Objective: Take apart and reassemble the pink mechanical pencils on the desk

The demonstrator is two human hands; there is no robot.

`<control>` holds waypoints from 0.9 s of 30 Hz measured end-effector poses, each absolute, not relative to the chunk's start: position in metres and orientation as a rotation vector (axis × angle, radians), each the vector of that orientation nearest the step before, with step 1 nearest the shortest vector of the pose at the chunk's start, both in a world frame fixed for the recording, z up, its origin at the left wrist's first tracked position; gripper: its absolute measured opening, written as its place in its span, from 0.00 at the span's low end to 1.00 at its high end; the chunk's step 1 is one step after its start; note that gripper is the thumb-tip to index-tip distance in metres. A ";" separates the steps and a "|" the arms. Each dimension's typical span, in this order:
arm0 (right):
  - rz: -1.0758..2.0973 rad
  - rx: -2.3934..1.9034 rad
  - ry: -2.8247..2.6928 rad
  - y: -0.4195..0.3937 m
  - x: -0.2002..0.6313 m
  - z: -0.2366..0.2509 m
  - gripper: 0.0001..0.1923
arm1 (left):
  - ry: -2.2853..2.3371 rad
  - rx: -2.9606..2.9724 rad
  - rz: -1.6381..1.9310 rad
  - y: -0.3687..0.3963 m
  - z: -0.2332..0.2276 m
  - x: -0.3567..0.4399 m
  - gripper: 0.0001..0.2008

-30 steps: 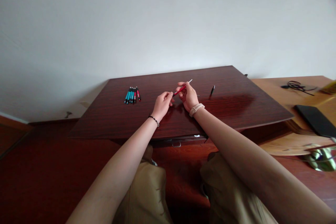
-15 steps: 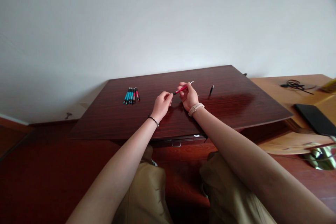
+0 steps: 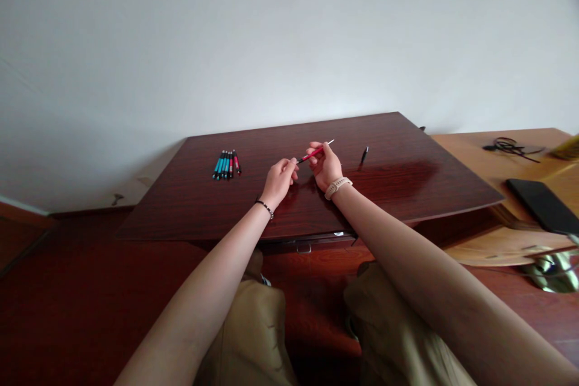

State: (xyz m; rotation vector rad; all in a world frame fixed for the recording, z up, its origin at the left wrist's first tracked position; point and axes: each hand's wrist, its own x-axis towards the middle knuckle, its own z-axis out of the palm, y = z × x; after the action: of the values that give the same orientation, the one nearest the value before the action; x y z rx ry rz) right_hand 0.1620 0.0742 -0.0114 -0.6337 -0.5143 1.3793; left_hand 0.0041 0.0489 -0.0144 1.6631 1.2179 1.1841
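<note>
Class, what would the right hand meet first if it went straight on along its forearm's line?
Beyond the red pen it holds, the right hand would probably meet the wall, passing over the table; height and depth are unclear.

Over a dark wood-grain surface (image 3: 203,211), the left hand (image 3: 278,182) is pinching the black end of a red pen (image 3: 312,154) while the right hand (image 3: 329,170) is gripping its other end, where a thin white piece (image 3: 332,142) is sticking out. Blue and red pens (image 3: 226,164) are lying in a row at left; a short black piece (image 3: 364,155) is resting at right.
</note>
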 end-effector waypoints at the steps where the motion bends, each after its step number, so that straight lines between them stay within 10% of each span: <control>1: 1.379 -0.641 -0.521 0.074 0.162 -0.011 0.17 | 1.212 1.665 1.179 0.048 -0.013 0.004 0.22; 27: 1.379 -0.651 -0.502 0.077 0.162 -0.013 0.18 | 1.182 1.623 1.239 0.048 -0.014 0.006 0.13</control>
State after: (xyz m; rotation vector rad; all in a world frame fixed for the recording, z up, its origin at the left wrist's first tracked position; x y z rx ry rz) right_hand 0.1617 0.0775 -0.0128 -0.6515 -0.5018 1.3792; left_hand 0.0058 0.0482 -0.0145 1.6229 1.1819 1.2394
